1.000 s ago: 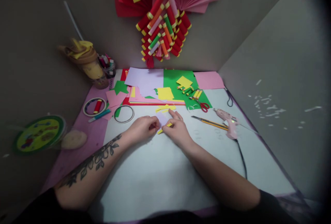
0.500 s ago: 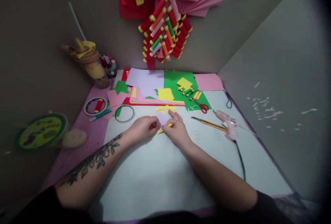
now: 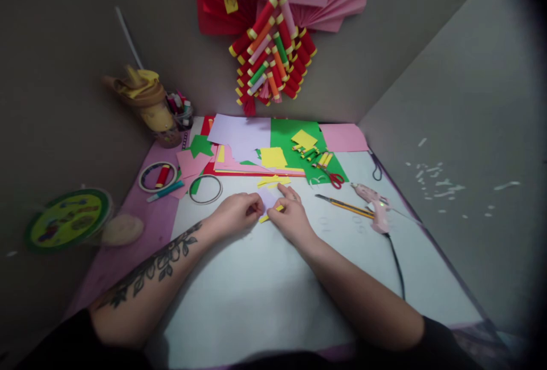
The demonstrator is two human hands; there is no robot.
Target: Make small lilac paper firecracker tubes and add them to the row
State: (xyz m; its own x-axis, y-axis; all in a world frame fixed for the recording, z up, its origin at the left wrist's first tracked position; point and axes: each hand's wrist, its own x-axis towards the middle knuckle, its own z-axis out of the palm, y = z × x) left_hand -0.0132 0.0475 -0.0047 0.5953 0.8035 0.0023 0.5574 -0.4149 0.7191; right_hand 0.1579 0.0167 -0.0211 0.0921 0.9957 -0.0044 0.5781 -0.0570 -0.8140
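Little movement has occurred since the earlier frames: both hands keep their positions, and only the camera view has shifted slightly.

Lilac paper piece (image 3: pixel 267 196) lies on the bench (image 3: pixel 239 301), between the left hand (image 3: pixel 241 210) and the right hand (image 3: pixel 291 217). Yellow strip (image 3: pixel 265 219) runs diagonally along its near edge. Right hand: thumb and forefinger closed narrowly on this strip, with the remaining fingers reaching past the far right corner of the paper piece. Left hand: fingers curled at the left edge of the paper piece; the dim, small view does not show whether the edge is gripped.

Loose yellow strips (image 3: pixel 273 180) lie just beyond both hands. Farther out are yellow sheets (image 3: pixel 273 157), a large lilac sheet (image 3: pixel 241 130) and a green sheet (image 3: pixel 290 130).

To the right of the right hand: craft knife (image 3: pixel 354 208), then pink glue gun (image 3: pixel 376 208) touching or nearly touching the knife's handle end. Red-handled scissors (image 3: pixel 331 175) lie beyond the knife, at the green sheet's edge.

To the left of and beyond the left hand: thin ring (image 3: pixel 221 189), then blue marker (image 3: pixel 165 191). Past the marker, red paper roll (image 3: pixel 163 176) rests inside tape roll (image 3: pixel 158 191).
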